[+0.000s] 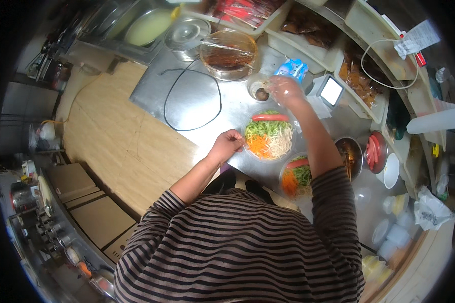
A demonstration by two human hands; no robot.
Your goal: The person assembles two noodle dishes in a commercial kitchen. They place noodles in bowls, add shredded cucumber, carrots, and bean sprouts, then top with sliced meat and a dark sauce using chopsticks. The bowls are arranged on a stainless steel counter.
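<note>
A clear round bowl [247, 151] stands near the counter's front edge. It holds shredded cucumber [264, 126], carrot shreds [258, 145], pale shreds [280, 141] and a red sausage [270, 117] across the far side. My left hand [229, 145] is closed, its thumb and fingertips pinching the bowl's left rim. My right hand [286, 91], in a clear plastic glove, reaches to a small container [254, 82] beyond the bowl. A brown, egg-like round thing [261, 94] lies in that container, beside my fingertips. Glare on the glove blurs the fingers, so their grip is unclear.
A second vegetable bowl [289, 188] sits under my right forearm. Farther right are a metal bowl of sausages [374, 151] and a white bowl [391, 171]. A film-covered pot [228, 54], a lidded pot [187, 38], a scale display [331, 91] and a looped black cable [220, 101] surround the workspace.
</note>
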